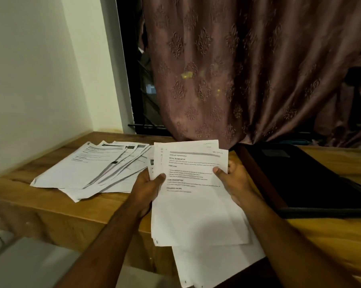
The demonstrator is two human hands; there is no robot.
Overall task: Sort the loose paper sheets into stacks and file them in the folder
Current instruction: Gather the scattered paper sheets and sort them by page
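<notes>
White printed sheets [194, 196], unevenly stacked, sit gripped between left hand [146, 190] and right hand [233, 183].

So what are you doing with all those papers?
A person is sorting printed sheets at a wooden table. Both hands hold one bundle of papers up over the table edge: the left hand grips its left side and the right hand grips its right side, thumbs on top. More loose sheets lie fanned out on the table to the left. A black folder lies on the table to the right, with no papers visible on it yet.
</notes>
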